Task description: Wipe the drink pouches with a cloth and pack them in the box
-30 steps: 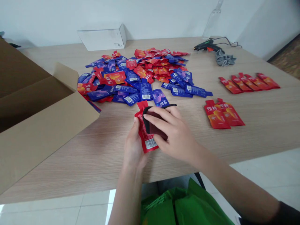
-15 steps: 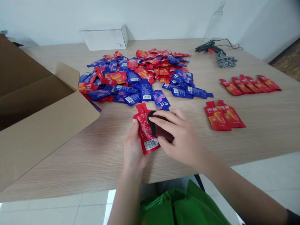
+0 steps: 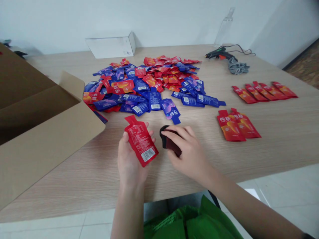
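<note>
In my left hand [image 3: 131,166] lies a red pouch [image 3: 141,141], its printed back with the barcode facing up and the thumb over its left edge. My right hand [image 3: 190,151] grips a dark brown and black cloth [image 3: 172,141], held a little to the right of the pouch and apart from it. Beyond both hands is a heap of blue and red pouches [image 3: 149,83]. The nearest of them is a blue pouch [image 3: 170,109] lying with its spout end toward me.
An open cardboard box [image 3: 54,142] stands at the left. Two overlapping red pouches [image 3: 230,127] lie at the right, with a row of several more red pouches [image 3: 265,92] behind. Farther back are a glue gun [image 3: 219,53], a grey cloth [image 3: 238,66], a clear bottle [image 3: 223,28] and a white box [image 3: 109,47].
My left hand has moved left with the red pouch and turned its top leftward. The brown cloth, which was over the pouch, is now clear of it.
</note>
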A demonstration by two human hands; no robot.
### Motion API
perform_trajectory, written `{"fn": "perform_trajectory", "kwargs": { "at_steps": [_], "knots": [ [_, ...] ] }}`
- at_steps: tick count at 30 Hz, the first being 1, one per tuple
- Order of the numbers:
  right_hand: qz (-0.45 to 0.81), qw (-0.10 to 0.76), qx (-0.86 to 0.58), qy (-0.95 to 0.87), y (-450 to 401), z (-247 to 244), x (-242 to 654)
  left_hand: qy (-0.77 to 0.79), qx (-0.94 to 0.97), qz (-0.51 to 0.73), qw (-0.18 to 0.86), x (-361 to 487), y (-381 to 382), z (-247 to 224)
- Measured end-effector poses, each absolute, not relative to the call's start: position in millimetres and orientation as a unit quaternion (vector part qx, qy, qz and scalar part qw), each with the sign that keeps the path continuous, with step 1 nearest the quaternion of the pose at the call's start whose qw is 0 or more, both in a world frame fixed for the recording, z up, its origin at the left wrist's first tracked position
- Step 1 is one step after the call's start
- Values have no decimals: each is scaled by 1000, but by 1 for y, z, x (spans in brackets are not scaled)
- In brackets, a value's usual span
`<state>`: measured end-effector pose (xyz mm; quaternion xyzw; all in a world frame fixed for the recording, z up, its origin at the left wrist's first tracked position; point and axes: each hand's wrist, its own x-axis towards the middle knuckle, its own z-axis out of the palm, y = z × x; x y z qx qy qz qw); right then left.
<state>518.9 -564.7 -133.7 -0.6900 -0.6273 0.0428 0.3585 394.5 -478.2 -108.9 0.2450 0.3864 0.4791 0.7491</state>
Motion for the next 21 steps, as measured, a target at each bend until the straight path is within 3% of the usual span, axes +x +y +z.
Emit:
{"fn": "perform_trajectory", "kwargs": {
  "at_steps": [5, 10, 13, 17, 21],
  "knots": [
    [51, 230, -714, -659, -546, -139, 522, 377, 235, 499, 744, 383, -478, -97],
    [170, 388, -677, -602, -571, -96, 529, 331, 243, 461, 787, 399, -502, -95],
    [214, 422, -664, -579, -590, -81, 526, 297, 246, 382, 840, 423, -522, -98],
    [139, 424, -717, -535, -608, -87, 539, 227, 274, 325, 876, 449, -543, -96],
    [13, 399, -815, -420, -641, -93, 611, 181, 354, 271, 876, 453, -546, -100]
  ]
}}
